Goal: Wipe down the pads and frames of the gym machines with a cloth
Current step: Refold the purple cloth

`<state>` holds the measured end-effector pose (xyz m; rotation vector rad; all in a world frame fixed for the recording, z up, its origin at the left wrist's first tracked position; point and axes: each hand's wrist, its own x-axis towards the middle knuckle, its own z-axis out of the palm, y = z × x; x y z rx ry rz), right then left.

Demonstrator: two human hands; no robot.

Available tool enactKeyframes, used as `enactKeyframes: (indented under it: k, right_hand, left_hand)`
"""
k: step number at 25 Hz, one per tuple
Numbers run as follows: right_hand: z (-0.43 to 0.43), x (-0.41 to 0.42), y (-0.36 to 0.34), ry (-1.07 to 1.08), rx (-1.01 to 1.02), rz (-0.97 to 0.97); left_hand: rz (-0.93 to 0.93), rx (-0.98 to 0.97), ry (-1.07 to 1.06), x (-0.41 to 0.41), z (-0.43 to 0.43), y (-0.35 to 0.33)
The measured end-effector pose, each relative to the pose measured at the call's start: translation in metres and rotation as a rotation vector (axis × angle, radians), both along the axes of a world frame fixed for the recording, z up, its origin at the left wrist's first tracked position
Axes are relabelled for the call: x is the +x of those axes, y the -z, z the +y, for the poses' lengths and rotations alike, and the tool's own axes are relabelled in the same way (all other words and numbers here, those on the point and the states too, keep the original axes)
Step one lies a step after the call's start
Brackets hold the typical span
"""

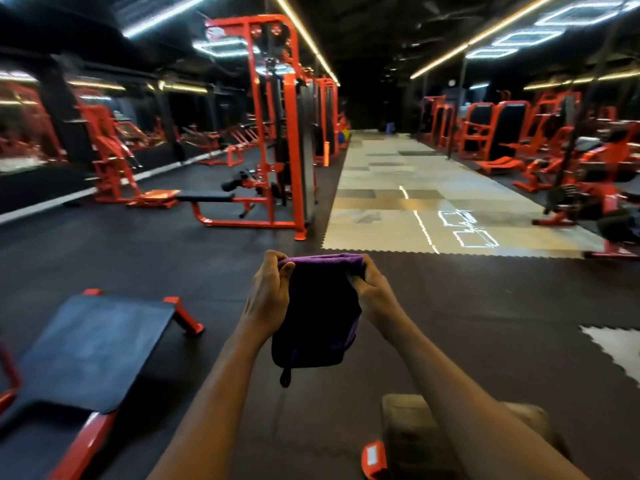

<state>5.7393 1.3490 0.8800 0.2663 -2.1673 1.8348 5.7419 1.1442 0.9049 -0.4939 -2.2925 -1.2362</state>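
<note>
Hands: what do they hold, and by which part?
Both hold the purple cloth by its folded top edge: left hand at the left corner, right hand at the right corner; the rest hangs.

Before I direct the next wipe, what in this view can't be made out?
- Head view, purple cloth: its far face is hidden by its own fold; left hand and right hand cover the top corners.
- Head view, black pad: cut off by the left edge, frame partly seen.
- Head view, red machines at far left: motion-blurred, dirt unreadable.
- Head view, red part at the bottom: cut by the edge, unidentifiable.
</note>
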Motion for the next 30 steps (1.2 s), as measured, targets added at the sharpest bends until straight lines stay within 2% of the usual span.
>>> enactKeyframes:
  k: [8,18,23,30]
  right_hand:
    - [-0.168,-0.094,-0.024,-0.181,-0.050,0.049]
    - [-0.275,-0.241,-0.011,-0.302,-0.096,0.029]
    - [-0.302,-0.383,0.007,-0.351,-0.112,0.005]
    - [-0.349,-0.605,-0.011,-0.436,-0.158,0.005]
  left_hand:
    - [0.034,-0.013,-0.248,-0.058,-0.161,-0.022]
    - [0.034,-0.015,-0.385,-0.179,-0.260,-0.011]
    - [0.010,-0.026,-0.425,-0.310,-0.282,0.004]
    - [-0.012,-0.006,-0.503,-0.518,-0.319,-0.011]
